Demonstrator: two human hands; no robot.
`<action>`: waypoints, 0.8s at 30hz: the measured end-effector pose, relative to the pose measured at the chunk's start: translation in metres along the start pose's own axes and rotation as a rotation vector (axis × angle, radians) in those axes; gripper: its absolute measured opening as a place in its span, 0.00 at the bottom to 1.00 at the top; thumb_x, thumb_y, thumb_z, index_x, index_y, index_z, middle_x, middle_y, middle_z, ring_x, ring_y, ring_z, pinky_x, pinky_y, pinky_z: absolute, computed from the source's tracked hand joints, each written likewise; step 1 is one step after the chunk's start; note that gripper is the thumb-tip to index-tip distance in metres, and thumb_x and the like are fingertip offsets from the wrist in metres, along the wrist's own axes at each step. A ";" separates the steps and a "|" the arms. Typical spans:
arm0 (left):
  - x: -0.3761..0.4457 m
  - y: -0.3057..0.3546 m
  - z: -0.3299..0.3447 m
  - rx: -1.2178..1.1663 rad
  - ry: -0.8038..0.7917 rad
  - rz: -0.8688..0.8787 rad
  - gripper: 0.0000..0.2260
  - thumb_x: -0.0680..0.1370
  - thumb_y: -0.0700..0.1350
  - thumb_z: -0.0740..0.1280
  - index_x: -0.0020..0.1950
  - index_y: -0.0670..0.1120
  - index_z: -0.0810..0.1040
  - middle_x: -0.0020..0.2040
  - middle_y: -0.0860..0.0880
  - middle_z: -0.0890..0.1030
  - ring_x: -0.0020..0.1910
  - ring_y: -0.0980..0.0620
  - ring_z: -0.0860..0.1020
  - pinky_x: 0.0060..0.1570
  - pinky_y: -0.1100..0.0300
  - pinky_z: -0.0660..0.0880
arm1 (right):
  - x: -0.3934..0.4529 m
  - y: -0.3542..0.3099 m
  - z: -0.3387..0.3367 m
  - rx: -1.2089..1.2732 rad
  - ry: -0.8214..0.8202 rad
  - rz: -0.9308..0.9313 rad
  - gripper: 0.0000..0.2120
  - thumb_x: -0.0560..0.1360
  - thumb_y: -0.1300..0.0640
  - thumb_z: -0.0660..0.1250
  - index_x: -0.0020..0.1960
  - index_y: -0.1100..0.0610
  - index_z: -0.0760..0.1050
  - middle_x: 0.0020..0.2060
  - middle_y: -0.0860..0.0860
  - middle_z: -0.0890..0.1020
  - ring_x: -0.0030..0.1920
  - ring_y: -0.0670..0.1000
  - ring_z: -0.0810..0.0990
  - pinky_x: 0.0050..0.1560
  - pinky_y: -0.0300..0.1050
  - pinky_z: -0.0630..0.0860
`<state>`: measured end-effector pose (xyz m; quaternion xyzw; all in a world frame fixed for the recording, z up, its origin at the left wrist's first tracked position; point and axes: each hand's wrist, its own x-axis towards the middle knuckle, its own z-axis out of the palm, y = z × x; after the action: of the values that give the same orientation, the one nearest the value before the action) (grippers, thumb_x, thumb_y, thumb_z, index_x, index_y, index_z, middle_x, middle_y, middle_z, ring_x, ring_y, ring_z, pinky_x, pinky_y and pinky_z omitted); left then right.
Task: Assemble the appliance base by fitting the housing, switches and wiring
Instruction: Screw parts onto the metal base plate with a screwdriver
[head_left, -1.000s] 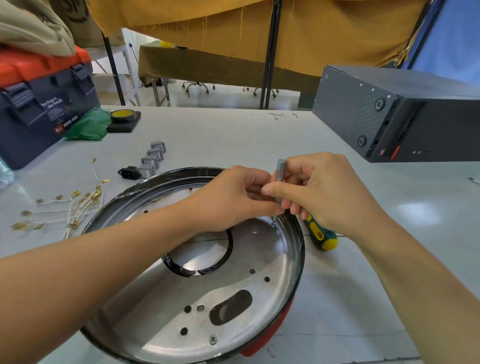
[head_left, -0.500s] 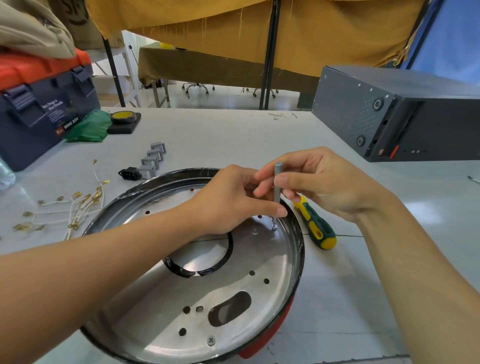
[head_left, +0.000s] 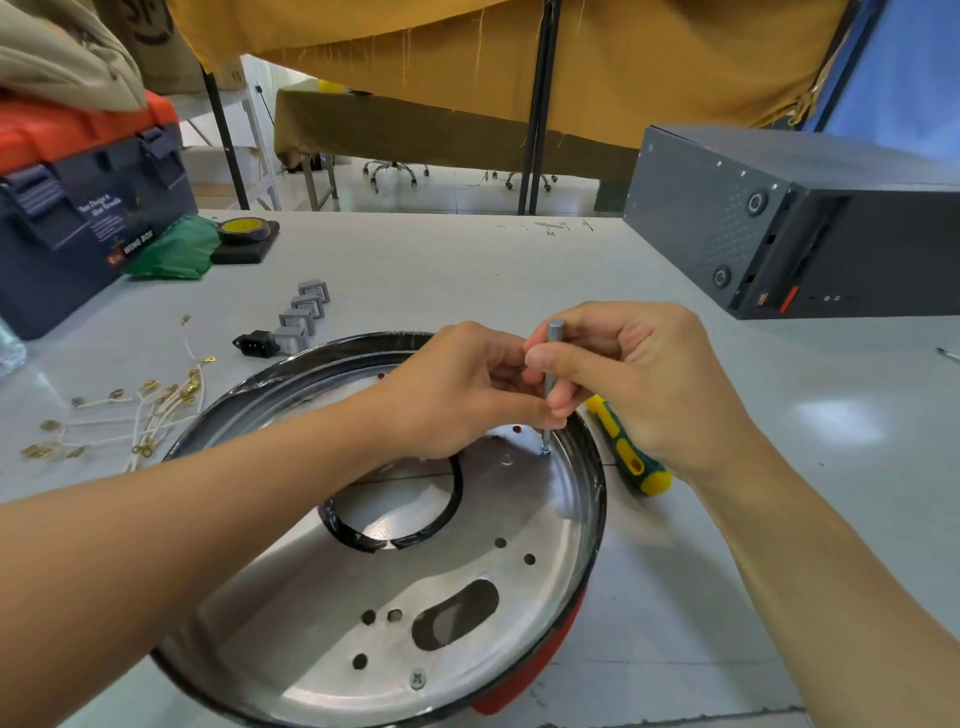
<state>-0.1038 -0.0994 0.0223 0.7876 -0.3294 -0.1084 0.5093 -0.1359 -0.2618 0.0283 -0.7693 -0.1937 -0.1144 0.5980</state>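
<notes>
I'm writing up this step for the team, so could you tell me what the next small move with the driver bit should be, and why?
Probably keep twisting the grey driver bit with the right hand while the left hand steadies it. Its tip sits upright on a screw near the far rim of the metal housing, which looks not fully seated, unlike the flush screw at the near rim.

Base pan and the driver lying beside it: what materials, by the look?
Base pan: likely bare sheet metal, brushed silver, mirror-like reflections on its wall, punched holes; outer skirt seems red-coated. Screwdriver handle: probably moulded plastic or rubber, yellow and green, matte.
</notes>
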 end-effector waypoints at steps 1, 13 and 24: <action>0.000 0.000 0.000 -0.003 -0.011 -0.005 0.02 0.72 0.37 0.72 0.41 0.41 0.81 0.41 0.36 0.82 0.42 0.50 0.79 0.56 0.41 0.74 | -0.002 0.000 0.002 -0.004 0.036 -0.005 0.03 0.71 0.65 0.71 0.40 0.59 0.82 0.27 0.53 0.81 0.26 0.48 0.79 0.31 0.37 0.77; -0.001 0.002 0.006 -0.061 0.004 0.026 0.07 0.70 0.41 0.74 0.40 0.40 0.78 0.41 0.32 0.78 0.40 0.45 0.75 0.50 0.41 0.74 | -0.010 -0.001 0.006 -0.070 0.092 -0.013 0.02 0.71 0.62 0.72 0.40 0.56 0.82 0.30 0.55 0.82 0.26 0.46 0.76 0.31 0.36 0.74; 0.000 -0.001 0.003 -0.057 0.060 0.013 0.05 0.69 0.37 0.75 0.41 0.44 0.82 0.40 0.44 0.84 0.42 0.49 0.81 0.56 0.52 0.76 | 0.008 0.001 -0.022 0.054 -0.352 0.103 0.09 0.76 0.63 0.64 0.50 0.53 0.81 0.42 0.51 0.86 0.33 0.44 0.78 0.31 0.34 0.73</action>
<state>-0.1053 -0.1017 0.0200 0.7736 -0.3158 -0.0908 0.5417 -0.1266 -0.2817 0.0361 -0.7700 -0.2586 0.0581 0.5804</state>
